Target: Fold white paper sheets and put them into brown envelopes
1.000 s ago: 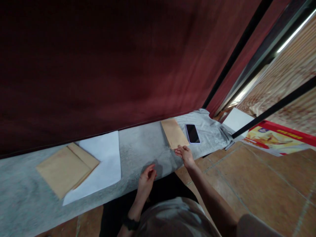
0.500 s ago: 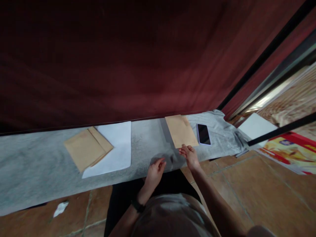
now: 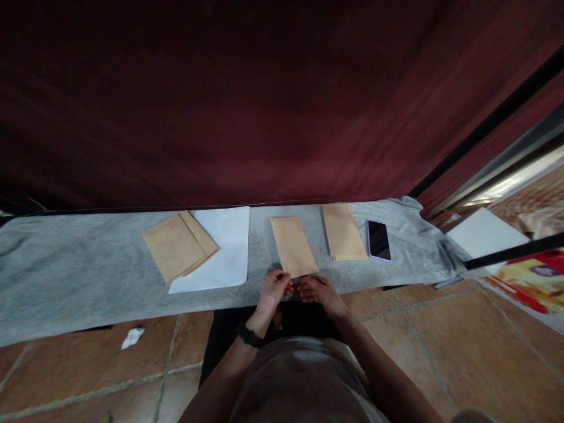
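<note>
A brown paper envelope (image 3: pixel 294 247) lies at a slant before me, its near edge raised towards my hands. My left hand (image 3: pixel 274 289), with a dark band on the wrist, pinches its near left corner between thumb and fingers. Just below the near right edge is my right hand (image 3: pixel 321 292), fingers loosely bent and apart, with no firm grip on the paper visible. To the right lies another brown envelope (image 3: pixel 345 232). On the left, several brown envelopes (image 3: pixel 174 247) overlap a white sheet (image 3: pixel 231 249).
A phone (image 3: pixel 379 239) lies on the grey cloth-covered surface (image 3: pixel 88 264) beyond the right envelope. A dark red curtain (image 3: pixel 264 117) hangs behind. On the right stand a black pole (image 3: pixel 497 114), a white board (image 3: pixel 487 235) and a red printed box (image 3: pixel 537 276).
One envelope has come off the right-hand pile, moving left and towards me. My left hand has gone from holding nothing to pinching its corner. The view has shifted slightly.
</note>
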### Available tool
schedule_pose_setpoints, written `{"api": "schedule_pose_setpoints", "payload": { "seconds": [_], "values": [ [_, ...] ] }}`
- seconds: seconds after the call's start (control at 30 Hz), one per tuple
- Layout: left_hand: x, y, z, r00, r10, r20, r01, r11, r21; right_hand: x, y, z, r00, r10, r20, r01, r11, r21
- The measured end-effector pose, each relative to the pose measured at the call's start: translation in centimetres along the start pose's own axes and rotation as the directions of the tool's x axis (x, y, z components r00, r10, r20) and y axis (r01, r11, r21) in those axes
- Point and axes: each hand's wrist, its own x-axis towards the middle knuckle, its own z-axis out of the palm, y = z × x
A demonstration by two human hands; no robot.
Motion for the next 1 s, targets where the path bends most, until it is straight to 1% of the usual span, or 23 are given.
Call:
{"api": "schedule_pose_setpoints", "payload": {
  "seconds": [0.03,0.07,0.1,0.13,0.17,0.2,0.23,0.27,0.3,0.33,0.4,0.47,0.5,0.53,0.57,0.63,0.67,0.7,0.73,0.77,0.83,0.9,1.0],
  "values": [
    [0.1,0.0,-0.2,1.0,-0.002,-0.01,0.002,0.999,0.041,-0.2,0.2,-0.5,0.998,-0.049,-0.026,0.046,0.991,-0.125],
    [0.1,0.0,-0.4,1.0,0.002,-0.02,0.0,0.996,0.084,-0.4,0.4,-1.0,0.988,-0.146,-0.059,0.125,0.956,-0.267],
    [0.0,0.0,-0.6,0.999,0.011,-0.031,-0.007,0.992,0.129,-0.5,0.6,-1.4,0.957,-0.279,-0.077,0.224,0.881,-0.417],
    [0.0,0.0,-0.8,0.999,0.024,-0.04,-0.016,0.984,0.176,-0.6,0.8,-1.7,0.905,-0.421,-0.061,0.319,0.766,-0.559],
    [-0.1,0.0,-0.9,0.998,0.039,-0.05,-0.027,0.975,0.222,-0.7,1.0,-2.0,0.841,-0.54,-0.006,0.395,0.621,-0.677],
    [-0.2,0.1,-1.0,0.997,0.054,-0.06,-0.036,0.963,0.266,-0.7,1.1,-2.2,0.783,-0.618,0.075,0.444,0.469,-0.763],
    [-0.3,0.2,-1.0,0.995,0.067,-0.07,-0.042,0.951,0.306,-0.6,1.2,-2.3,0.741,-0.652,0.161,0.468,0.329,-0.82],
    [-0.3,0.3,-1.1,0.994,0.076,-0.079,-0.045,0.941,0.337,-0.6,1.3,-2.5,0.72,-0.653,0.238,0.473,0.211,-0.855],
    [-0.4,0.3,-1.1,0.992,0.086,-0.088,-0.047,0.928,0.37,-0.5,1.4,-2.5,0.713,-0.635,0.298,0.468,0.114,-0.877],
    [-0.5,0.4,-1.1,0.99,0.098,-0.101,-0.048,0.909,0.415,-0.4,1.6,-2.6,0.714,-0.613,0.339,0.455,0.038,-0.889],
    [-0.8,0.3,-1.1,0.979,0.143,-0.143,-0.042,0.834,0.55,-0.2,1.9,-2.7,0.719,-0.584,0.377,0.425,-0.06,-0.903],
    [-1.2,0.2,-1.0,0.953,0.245,-0.179,-0.051,0.711,0.701,0.0,2.3,-2.9,0.717,-0.579,0.389,0.403,-0.111,-0.908],
    [-1.3,0.1,-0.8,0.932,0.321,-0.168,-0.086,0.646,0.758,0.0,2.5,-2.9,0.712,-0.583,0.392,0.397,-0.126,-0.909],
    [-1.3,0.1,-0.6,0.905,0.405,-0.126,-0.152,0.586,0.796,0.1,2.6,-2.9,0.705,-0.589,0.394,0.394,-0.136,-0.909],
    [-1.2,0.1,-0.2,0.868,0.493,-0.052,-0.247,0.521,0.817,0.1,2.7,-3.0,0.698,-0.598,0.394,0.391,-0.143,-0.909],
    [-0.5,0.3,0.7,0.759,0.635,0.147,-0.46,0.362,0.81,0.2,2.9,-3.0,0.686,-0.612,0.394,0.392,-0.146,-0.908],
    [0.1,0.4,1.3,0.7,0.672,0.24,-0.543,0.283,0.791,0.2,3.0,-2.9,0.68,-0.619,0.392,0.393,-0.143,-0.908],
    [0.9,0.6,1.8,0.655,0.688,0.313,-0.596,0.217,0.773,0.2,3.1,-2.9,0.675,-0.627,0.388,0.394,-0.138,-0.909],
    [1.8,0.8,2.3,0.631,0.687,0.36,-0.622,0.171,0.764,0.2,3.1,-2.9,0.671,-0.636,0.382,0.393,-0.132,-0.91],
    [2.9,1.0,2.8,0.63,0.676,0.383,-0.624,0.147,0.768,0.1,3.1,-2.8,0.667,-0.643,0.376,0.392,-0.126,-0.911],
    [5.0,1.3,3.5,0.66,0.639,0.396,-0.601,0.131,0.789,0.1,3.0,-2.7,0.664,-0.65,0.37,0.391,-0.119,-0.912],
    [7.2,1.8,3.8,0.683,0.61,0.401,-0.583,0.125,0.803,0.0,2.9,-2.6,0.663,-0.651,0.369,0.393,-0.115,-0.912],
    [9.9,2.9,4.0,0.701,0.584,0.409,-0.573,0.121,0.81,-0.1,2.7,-2.4,0.662,-0.659,0.357,0.393,-0.1,-0.914]
  ]
}}
